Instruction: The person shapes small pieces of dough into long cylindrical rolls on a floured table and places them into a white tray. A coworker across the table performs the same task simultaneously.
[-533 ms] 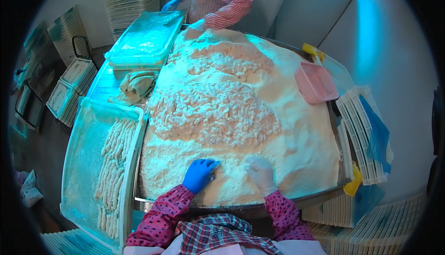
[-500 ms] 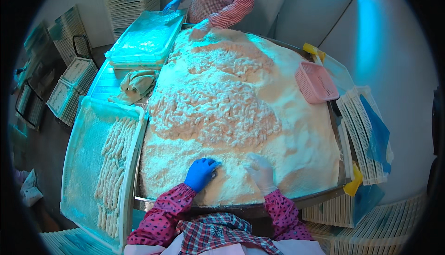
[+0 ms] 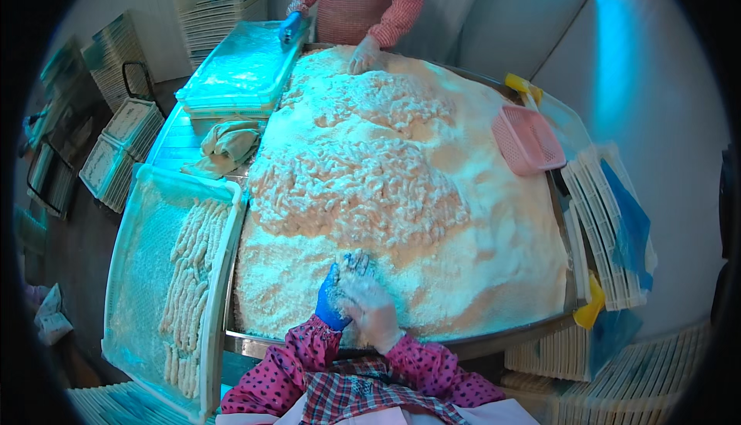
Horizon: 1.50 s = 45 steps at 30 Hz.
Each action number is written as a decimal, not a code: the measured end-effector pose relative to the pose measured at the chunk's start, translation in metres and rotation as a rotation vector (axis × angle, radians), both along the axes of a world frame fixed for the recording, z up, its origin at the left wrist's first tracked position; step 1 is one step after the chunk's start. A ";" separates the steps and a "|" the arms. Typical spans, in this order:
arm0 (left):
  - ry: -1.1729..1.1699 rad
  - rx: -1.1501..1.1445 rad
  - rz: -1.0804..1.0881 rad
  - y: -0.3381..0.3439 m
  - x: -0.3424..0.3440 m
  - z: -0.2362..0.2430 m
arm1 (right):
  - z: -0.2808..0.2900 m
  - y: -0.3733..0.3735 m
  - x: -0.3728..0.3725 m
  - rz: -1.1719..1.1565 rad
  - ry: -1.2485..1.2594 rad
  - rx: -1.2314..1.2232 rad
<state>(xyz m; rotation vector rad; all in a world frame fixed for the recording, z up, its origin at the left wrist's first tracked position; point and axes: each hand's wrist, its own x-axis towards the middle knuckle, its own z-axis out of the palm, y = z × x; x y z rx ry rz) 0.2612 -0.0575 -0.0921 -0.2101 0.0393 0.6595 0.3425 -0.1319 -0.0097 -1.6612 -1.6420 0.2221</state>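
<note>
My left hand (image 3: 332, 302), in a blue glove, is turned palm up over the near edge of a wide bed of pale breadcrumbs (image 3: 502, 270). Crumbs coat its fingers. My right hand (image 3: 373, 311), in a whitish glove, is closed against the left palm. Whatever lies between the palms is hidden. Just beyond them is a heap of crumb-coated strips (image 3: 355, 186). To the left, a shallow tray (image 3: 139, 286) holds coated strips (image 3: 185, 278) laid in rows along its right side.
Across the table a co-worker's gloved hand (image 3: 364, 56) touches the crumbs. Stacked trays (image 3: 239, 62) and a crumpled cloth (image 3: 230, 141) stand at the far left. A pink basket (image 3: 528, 139) sits on the right, beside white racks (image 3: 602, 224) and a yellow scraper (image 3: 590, 301).
My hands have lifted from the crumbs and come together, the right moving left onto the upturned left. The co-worker's right-side hand has shifted right, and the co-worker stands more upright.
</note>
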 end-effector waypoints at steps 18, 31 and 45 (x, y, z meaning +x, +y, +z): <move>0.662 0.402 0.918 -0.023 0.037 0.051 | -0.008 0.045 0.019 0.084 0.082 0.038; 1.017 0.329 0.975 0.054 -0.339 0.049 | -0.012 0.134 0.092 -0.060 -0.659 -0.010; 2.271 0.780 0.479 0.001 -0.441 0.022 | -0.002 0.148 0.097 0.148 -0.748 -0.143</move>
